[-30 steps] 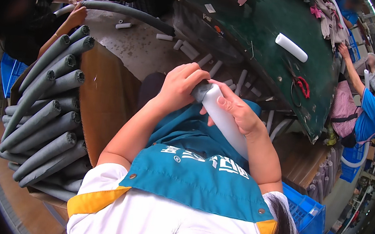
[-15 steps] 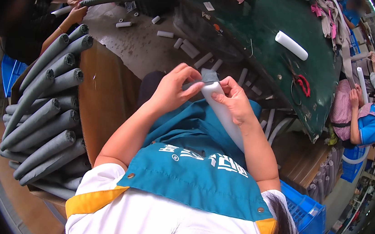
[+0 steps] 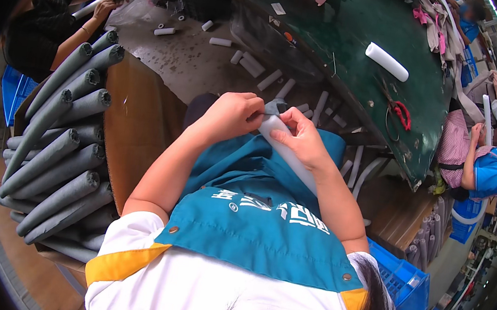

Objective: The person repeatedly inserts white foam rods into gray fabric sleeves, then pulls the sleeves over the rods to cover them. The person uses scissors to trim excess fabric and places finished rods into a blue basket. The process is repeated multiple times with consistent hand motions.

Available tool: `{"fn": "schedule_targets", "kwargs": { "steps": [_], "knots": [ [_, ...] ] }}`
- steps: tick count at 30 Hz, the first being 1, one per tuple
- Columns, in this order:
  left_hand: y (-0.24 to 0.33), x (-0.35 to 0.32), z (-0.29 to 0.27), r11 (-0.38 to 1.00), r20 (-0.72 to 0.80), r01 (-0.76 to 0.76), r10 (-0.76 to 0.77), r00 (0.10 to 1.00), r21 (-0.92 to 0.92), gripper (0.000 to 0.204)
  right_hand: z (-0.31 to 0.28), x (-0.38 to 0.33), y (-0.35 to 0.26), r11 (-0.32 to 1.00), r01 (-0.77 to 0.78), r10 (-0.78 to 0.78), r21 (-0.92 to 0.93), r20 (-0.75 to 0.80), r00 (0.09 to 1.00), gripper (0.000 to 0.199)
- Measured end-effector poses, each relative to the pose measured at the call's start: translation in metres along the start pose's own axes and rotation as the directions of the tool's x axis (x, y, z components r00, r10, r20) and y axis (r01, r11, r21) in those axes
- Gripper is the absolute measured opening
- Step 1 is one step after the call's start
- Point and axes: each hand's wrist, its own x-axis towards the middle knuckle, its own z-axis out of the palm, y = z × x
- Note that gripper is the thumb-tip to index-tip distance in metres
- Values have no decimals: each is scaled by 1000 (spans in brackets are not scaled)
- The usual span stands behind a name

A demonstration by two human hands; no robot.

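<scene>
A white foam tube (image 3: 292, 158) slants across my lap, its upper end between my two hands. Grey cloth (image 3: 275, 106) sits at that end, bunched against it. My left hand (image 3: 232, 117) has its fingers curled in a pinch at the cloth's left side, next to the tube's mouth. My right hand (image 3: 306, 139) grips the tube near its end, thumb on top and fingers at the cloth's right edge. How far the cloth reaches over the tube is hidden by my fingers. The tube's lower end lies behind my right forearm.
Several grey cloth-covered tubes (image 3: 65, 166) are stacked at left beside a cardboard sheet (image 3: 142, 126). A dark green table (image 3: 358, 33) holds red-handled scissors (image 3: 399, 113) and a white foam piece (image 3: 386, 62). A blue crate (image 3: 409, 293) stands at right. Co-workers handle tubes at both sides.
My left hand's fingers have closed in at the cloth, where they were more spread. The tube's end has shifted slightly left and down. At the right, a co-worker's white tube has moved.
</scene>
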Motion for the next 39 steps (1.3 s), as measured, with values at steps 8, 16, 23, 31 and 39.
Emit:
{"fn": "schedule_targets", "kwargs": {
  "steps": [8, 16, 23, 31, 39],
  "knots": [
    [17, 3, 48, 939, -231, -179, 252, 940, 294, 16, -3, 22, 26, 995, 96, -88, 30, -211, 974, 14],
    [-13, -2, 85, 891, -360, -59, -120, 925, -449, 14, -23, 25, 44, 780, 55, 69, 623, -172, 983, 11],
    [20, 11, 75, -265, 148, 60, -326, 934, -962, 54, 0, 12, 17, 725, -105, 167, 680, -26, 986, 11],
    [7, 41, 59, -175, -7, -204, -742, 671, -963, 17, -11, -24, -9, 596, 167, -287, -786, -13, 958, 50],
    [8, 31, 80, -386, 234, -30, -618, 750, -922, 30, 19, -47, -23, 752, 28, -164, -659, -145, 976, 42]
  ]
}}
